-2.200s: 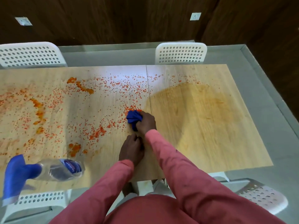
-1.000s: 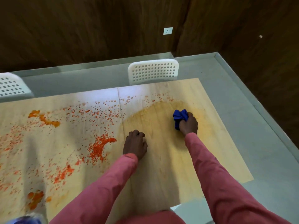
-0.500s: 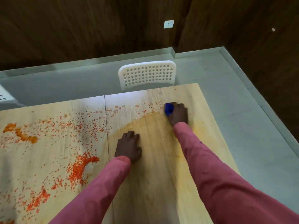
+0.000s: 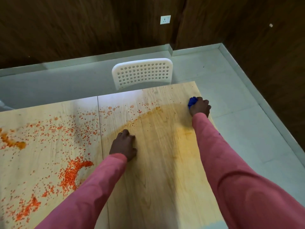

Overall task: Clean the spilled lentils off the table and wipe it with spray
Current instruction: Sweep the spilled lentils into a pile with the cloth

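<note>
Red lentils [image 4: 71, 174] lie scattered over the left half of the light wooden table [image 4: 156, 187], with a dense heap near my left forearm and thinner specks toward the far edge. My right hand [image 4: 200, 108] grips a crumpled blue cloth [image 4: 192, 101] and presses it on the table near the far right corner. My left hand [image 4: 123, 146] rests on the tabletop beside the seam, fingers curled, holding nothing. The right half carries a damp, orange-tinted wiped patch [image 4: 181, 131]. No spray bottle is in view.
A white perforated chair [image 4: 142, 72] stands at the table's far edge. Grey floor [image 4: 247, 129] runs along the table's right side up to dark wooden walls. An orange paste smear [image 4: 14, 143] sits at the far left of the table.
My right hand has swept the blue cloth right along the far edge to the table's corner. My left hand has stayed put on the table. The view has shifted slightly.
</note>
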